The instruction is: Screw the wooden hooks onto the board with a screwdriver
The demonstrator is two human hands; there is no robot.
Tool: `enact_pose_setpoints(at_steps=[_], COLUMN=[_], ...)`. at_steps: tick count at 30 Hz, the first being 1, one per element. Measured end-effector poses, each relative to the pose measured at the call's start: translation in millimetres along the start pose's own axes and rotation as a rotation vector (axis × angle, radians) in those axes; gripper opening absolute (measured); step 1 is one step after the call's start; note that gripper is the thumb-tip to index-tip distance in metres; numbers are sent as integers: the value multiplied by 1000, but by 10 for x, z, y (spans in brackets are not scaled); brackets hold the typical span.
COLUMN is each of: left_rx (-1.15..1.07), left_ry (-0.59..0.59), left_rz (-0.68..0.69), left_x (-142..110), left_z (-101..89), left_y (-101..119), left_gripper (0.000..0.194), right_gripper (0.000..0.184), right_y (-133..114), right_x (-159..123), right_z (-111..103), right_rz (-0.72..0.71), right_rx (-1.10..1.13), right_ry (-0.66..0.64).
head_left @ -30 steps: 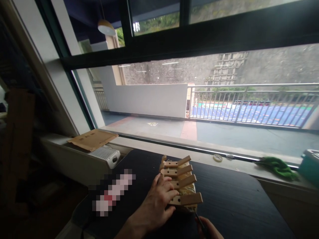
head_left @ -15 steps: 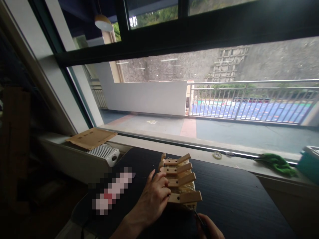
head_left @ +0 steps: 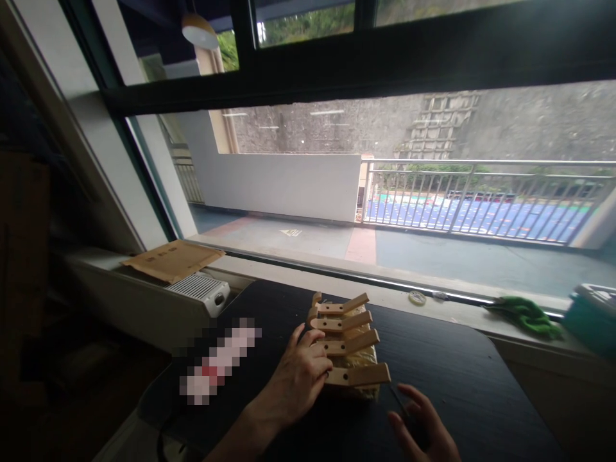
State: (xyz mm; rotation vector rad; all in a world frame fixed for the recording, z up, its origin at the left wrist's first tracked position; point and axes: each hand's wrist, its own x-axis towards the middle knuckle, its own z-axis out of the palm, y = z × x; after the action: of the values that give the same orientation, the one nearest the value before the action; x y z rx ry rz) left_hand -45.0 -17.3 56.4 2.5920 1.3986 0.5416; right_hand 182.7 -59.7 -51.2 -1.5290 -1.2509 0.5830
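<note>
Pale wooden hooks (head_left: 342,347), each with two dark holes and a raised right end, lie in a row across a block wrapped in shiny yellowish-brown tape (head_left: 368,391). My left hand (head_left: 303,372) presses on the left ends of the nearer hooks, its fingers bent and closed around them. To the right of the nearest hook is my right hand (head_left: 426,427), its fingers closed around a thin dark tool (head_left: 400,399). The slim tip of this tool points up and left toward the hook's raised end; the palm hides its handle, so its exact kind is unclear.
A dark table (head_left: 452,378) carries the block. A blurred-out pink item (head_left: 224,362) lies left. On the sill are a tape roll (head_left: 416,298), a green cloth (head_left: 522,316) and a teal container (head_left: 590,321). A brown envelope (head_left: 173,260) rests by a white slotted unit (head_left: 206,292).
My right hand has moved up and right with the thin tool, whose tip has left the block's lower corner. My left hand stays on the hooks.
</note>
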Motion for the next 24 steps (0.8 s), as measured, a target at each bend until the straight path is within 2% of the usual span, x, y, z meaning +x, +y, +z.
enact_pose_setpoints(at_steps=[3, 7, 12, 16, 20, 21, 24], left_rx=[-2, 13, 0, -53, -88, -89, -95], left_ry=[15, 21, 37, 49, 70, 75, 82], left_rz=[15, 31, 57, 69, 70, 63, 44], left_x=[3, 3, 4, 14, 12, 10, 9], left_z=[26, 38, 45, 68, 90, 94, 106], left_y=[-22, -39, -50, -58, -60, -60, -60], left_gripper=[19, 20, 21, 22, 19, 18, 17], right_gripper=[50, 49, 51, 49, 48, 46, 30], right_y=[-196, -336, -365, -389, -459, -502, -726], right_x=[230, 483, 558, 542, 581, 599, 649], right_z=[-49, 8, 90, 78, -107, -178, -384], right_rz=[-51, -79, -90, -92, -94, -109, -282], right_rx=[6, -5, 26, 6, -204, -260, -343], right_ry=[-99, -310, -281, -276, -313, -357, -504])
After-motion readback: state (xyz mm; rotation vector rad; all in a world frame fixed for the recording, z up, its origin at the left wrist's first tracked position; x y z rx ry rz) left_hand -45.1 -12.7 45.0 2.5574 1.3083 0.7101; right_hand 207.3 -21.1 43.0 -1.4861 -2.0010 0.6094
